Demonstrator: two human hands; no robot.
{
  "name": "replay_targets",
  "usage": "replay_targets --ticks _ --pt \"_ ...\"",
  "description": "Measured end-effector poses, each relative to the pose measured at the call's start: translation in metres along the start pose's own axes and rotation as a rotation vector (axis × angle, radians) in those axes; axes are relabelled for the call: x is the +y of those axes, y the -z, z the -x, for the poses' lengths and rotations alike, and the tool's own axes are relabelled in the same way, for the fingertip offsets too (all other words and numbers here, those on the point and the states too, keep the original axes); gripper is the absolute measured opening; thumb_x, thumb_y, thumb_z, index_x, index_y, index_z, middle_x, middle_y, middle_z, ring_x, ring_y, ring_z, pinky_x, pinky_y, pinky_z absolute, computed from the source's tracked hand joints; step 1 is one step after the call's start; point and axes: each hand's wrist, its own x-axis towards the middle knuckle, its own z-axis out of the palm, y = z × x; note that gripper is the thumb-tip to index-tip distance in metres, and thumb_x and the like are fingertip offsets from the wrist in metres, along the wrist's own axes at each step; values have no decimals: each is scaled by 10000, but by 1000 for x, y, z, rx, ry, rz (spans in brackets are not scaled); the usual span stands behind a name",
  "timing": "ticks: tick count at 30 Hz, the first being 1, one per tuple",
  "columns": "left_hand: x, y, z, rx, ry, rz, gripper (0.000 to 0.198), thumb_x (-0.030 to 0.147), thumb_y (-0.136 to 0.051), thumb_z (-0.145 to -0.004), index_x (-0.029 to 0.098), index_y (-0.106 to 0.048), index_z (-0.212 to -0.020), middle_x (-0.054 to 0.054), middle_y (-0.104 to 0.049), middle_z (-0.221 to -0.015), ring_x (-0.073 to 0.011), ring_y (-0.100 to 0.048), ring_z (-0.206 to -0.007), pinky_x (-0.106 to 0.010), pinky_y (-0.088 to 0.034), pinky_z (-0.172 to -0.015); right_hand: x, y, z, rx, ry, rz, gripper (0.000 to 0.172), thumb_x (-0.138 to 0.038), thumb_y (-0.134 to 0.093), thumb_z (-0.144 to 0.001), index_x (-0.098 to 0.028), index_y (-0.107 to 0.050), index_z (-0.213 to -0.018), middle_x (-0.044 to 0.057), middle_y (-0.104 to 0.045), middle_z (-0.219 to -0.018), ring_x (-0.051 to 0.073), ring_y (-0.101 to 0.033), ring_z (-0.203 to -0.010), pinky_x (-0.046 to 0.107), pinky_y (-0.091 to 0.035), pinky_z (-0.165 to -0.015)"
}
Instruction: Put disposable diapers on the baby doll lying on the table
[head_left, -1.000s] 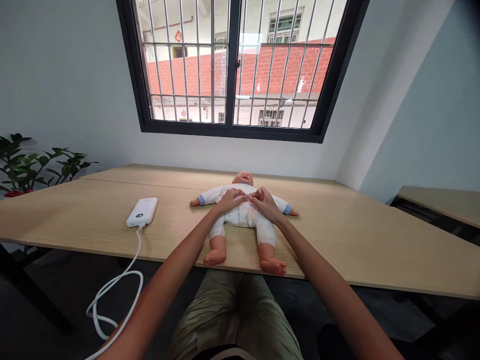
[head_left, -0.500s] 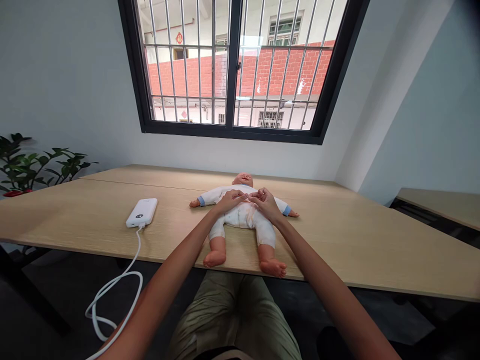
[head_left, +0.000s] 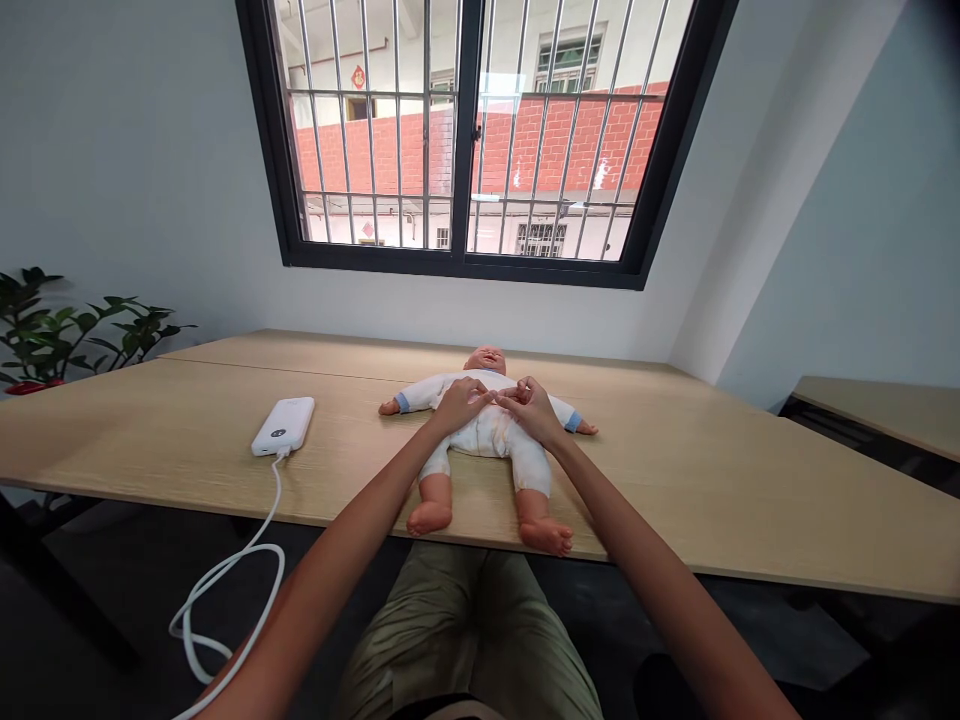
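Note:
A baby doll [head_left: 491, 432] in a white romper lies on its back on the wooden table [head_left: 712, 480], head toward the window, bare feet at the near edge. My left hand [head_left: 457, 403] rests on the doll's chest with fingers curled, pinching the romper's front. My right hand [head_left: 531, 408] meets it at the chest's middle, its fingers also bent in a pinch on the fabric. Both forearms reach in from below.
A white power bank [head_left: 284, 425] lies left of the doll, its white cable [head_left: 225, 590] hanging off the table's edge in loops. A potted plant [head_left: 52, 335] stands far left. A barred window [head_left: 472, 130] fills the wall behind. A second table [head_left: 885, 410] stands at right.
Both hands stay at the doll's chest; the fingers have shifted slightly, the left ones curling in more. The doll has not moved.

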Motion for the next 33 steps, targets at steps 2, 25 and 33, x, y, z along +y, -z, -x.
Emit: replay_targets --ticks 2,25,33 --pt "-2 -1 0 0 -4 -13 308 456 -543 -890 195 -656 -772 -50 -687 -840 -214 -615 -873 -342 -462 -825 0 0 0 -4 -10 1 598 -489 -821 -635 -255 -290 -778 24 -717 -860 230 -691 -868 376 -523 -784" --pt "-4 -3 0 3 -22 -4 261 427 -601 -871 187 -662 -787 -52 -694 -874 -215 -613 -893 -328 -462 -826 -3 -2 3 -10 25 105 556 -453 -758 -721 -239 -245 -732 -50 -541 -661 103 -399 -546 263 -292 -524" --pt "-3 -1 0 -25 15 62 277 445 -611 -846 185 -692 -794 -63 -695 -911 -224 -608 -939 -321 -467 -839 -8 -4 3 -5 42 133 535 -431 -743 -723 -241 -243 -715 -47 -533 -659 94 -305 -522 262 -239 -507"
